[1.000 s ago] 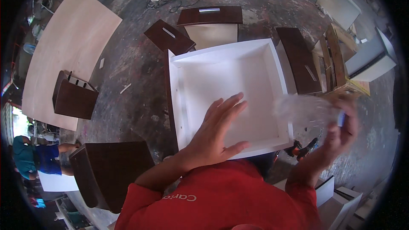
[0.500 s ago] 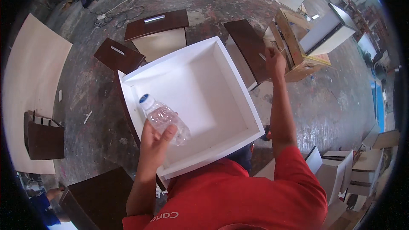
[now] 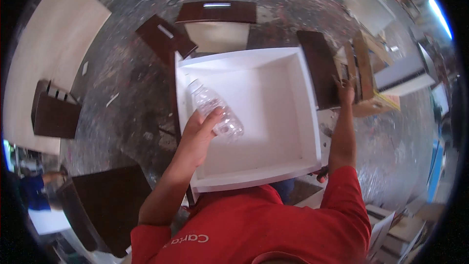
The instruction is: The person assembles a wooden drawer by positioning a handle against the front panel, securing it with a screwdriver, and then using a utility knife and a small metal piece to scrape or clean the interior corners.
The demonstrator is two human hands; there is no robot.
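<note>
Head camera is showing the left hand (image 3: 198, 134) grasping a clear plastic bottle (image 3: 229, 121), thumb across its near side, while the bottle is tilting with its neck toward the far left. It is hanging over the left part of a white drawer (image 3: 268, 117), whose open box is facing up in front of the red shirt (image 3: 273, 220). One second ago the right hand (image 3: 346, 90) was holding the bottle beyond the drawer's right rim; by half a second ago it was in the left hand, and it is staying there now. The blue cap top that was showing then is no longer making itself out, so whether the cap is sitting on the neck is hard to tell. Right hand is reaching out to the right, staying near the wooden crate (image 3: 362, 66) and the dark-fronted drawer (image 3: 317, 63) beside it; whether its fingers are gripping anything, I cannot tell. Since the last frame the whole view has been turning, so the white drawer is now lying squarer and farther right in sight.
</note>
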